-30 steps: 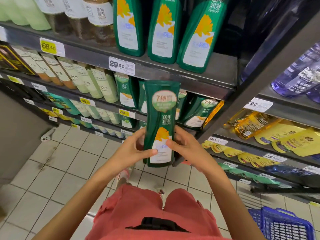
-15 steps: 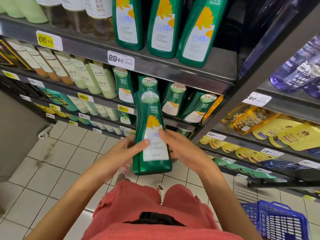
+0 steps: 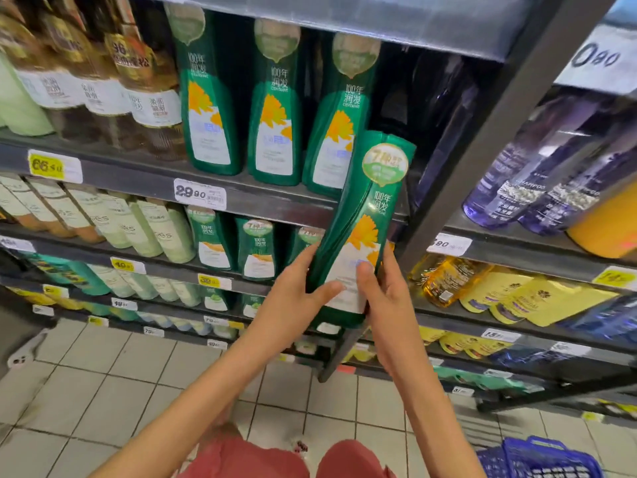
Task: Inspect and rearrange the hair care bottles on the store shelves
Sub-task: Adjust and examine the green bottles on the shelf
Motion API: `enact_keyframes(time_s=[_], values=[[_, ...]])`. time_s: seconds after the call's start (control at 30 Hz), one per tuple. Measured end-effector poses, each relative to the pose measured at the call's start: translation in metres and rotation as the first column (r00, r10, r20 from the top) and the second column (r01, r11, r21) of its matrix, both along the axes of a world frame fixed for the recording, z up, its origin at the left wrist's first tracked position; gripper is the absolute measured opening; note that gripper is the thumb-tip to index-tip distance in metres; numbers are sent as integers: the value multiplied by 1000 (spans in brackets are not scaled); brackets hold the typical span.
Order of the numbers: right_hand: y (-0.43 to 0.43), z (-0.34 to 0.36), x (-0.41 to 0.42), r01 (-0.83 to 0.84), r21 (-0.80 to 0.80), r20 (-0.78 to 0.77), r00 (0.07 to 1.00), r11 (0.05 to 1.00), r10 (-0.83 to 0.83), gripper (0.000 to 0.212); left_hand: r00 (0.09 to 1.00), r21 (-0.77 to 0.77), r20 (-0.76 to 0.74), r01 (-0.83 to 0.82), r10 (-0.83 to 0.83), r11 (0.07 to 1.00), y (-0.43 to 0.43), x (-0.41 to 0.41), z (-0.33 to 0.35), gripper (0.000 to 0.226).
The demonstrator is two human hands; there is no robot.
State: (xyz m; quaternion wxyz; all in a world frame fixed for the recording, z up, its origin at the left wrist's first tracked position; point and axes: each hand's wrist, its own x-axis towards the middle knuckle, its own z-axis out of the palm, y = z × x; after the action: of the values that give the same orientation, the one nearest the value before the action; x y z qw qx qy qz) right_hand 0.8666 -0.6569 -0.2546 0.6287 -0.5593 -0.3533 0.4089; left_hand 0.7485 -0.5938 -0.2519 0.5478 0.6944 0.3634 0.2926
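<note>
A tall green shampoo bottle [image 3: 365, 215] with an orange flower label is held up, tilted right, in front of the grey shelf edge [image 3: 275, 201]. My left hand [image 3: 293, 298] grips its lower left side, thumb across the label. My right hand [image 3: 382, 298] grips its lower right side, thumb on the white label. Three matching green bottles [image 3: 272, 108] stand on the shelf just left of the raised one. A dark gap lies behind its cap, to the right of those three.
Brown and pale green bottles [image 3: 103, 84] fill the upper shelf's left. Smaller green bottles [image 3: 256, 246] stand on the shelf below. A grey upright [image 3: 482, 139] divides off purple bottles [image 3: 537, 174] and yellow pouches [image 3: 537, 298]. A blue basket [image 3: 537, 457] sits on the tiled floor.
Both hands have lifted the green bottle up and to the right, from waist height to the level of the upper shelf. The view has moved closer to the shelves.
</note>
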Motion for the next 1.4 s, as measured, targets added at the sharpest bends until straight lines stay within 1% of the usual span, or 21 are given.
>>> enact_keyframes(time_s=[0.07, 0.17, 0.27, 0.33, 0.4, 0.47, 0.57, 0.67, 0.73, 0.8, 0.9, 1.0, 1.13, 1.3, 1.4], values=[[9, 10, 8, 21, 25, 51, 998, 999, -22, 53, 1000, 84, -9, 20, -19, 996, 10, 13, 7, 45], [21, 19, 16, 99, 58, 81, 991, 993, -104, 51, 998, 223, -58, 26, -13, 975, 23, 28, 12, 45], [30, 20, 20, 177, 31, 67, 982, 984, -178, 58, 999, 266, -52, 10, 4, 964, 33, 37, 17, 50], [36, 19, 21, 216, 15, 72, 974, 976, -216, 55, 1000, 267, -21, -6, 12, 964, 37, 40, 19, 52], [42, 22, 22, 264, 18, 72, 962, 964, -264, 43, 1000, 264, 5, -16, 16, 964, 42, 42, 22, 53], [49, 26, 21, 308, 28, 37, 950, 951, -309, 37, 999, 248, 43, -14, 3, 969, 47, 44, 23, 54], [58, 31, 19, 362, 50, 9, 932, 931, -363, 44, 998, 216, 63, -14, 0, 976, 54, 46, 24, 58], [66, 34, 13, 419, 104, 52, 903, 902, -426, 41, 995, 171, 101, -9, -9, 985, 61, 45, 26, 58], [71, 35, 9, 461, 118, 73, 879, 880, -470, 43, 994, 146, 103, 6, -21, 989, 67, 42, 27, 52], [75, 36, 9, 504, 119, 98, 851, 855, -515, 48, 996, 127, 88, 5, -16, 992, 74, 39, 26, 42], [80, 39, 12, 544, 125, 138, 819, 830, -557, 53, 997, 94, 70, 5, -12, 996, 81, 34, 23, 34], [87, 43, 12, 572, 136, 169, 791, 809, -587, 54, 995, 62, 99, 28, -34, 998, 87, 28, 22, 28], [96, 44, 12, 630, 171, 233, 721, 758, -652, 52, 989, 70, 140, 33, -42, 997, 95, 19, 25, 28], [105, 41, 12, 678, 211, 284, 646, 704, -708, 50, 987, 68, 143, 66, -76, 995, 102, 17, 30, 26], [109, 38, 13, 684, 241, 291, 626, 689, -723, 49, 986, 91, 151, 51, -65, 995, 102, 15, 30, 27]])
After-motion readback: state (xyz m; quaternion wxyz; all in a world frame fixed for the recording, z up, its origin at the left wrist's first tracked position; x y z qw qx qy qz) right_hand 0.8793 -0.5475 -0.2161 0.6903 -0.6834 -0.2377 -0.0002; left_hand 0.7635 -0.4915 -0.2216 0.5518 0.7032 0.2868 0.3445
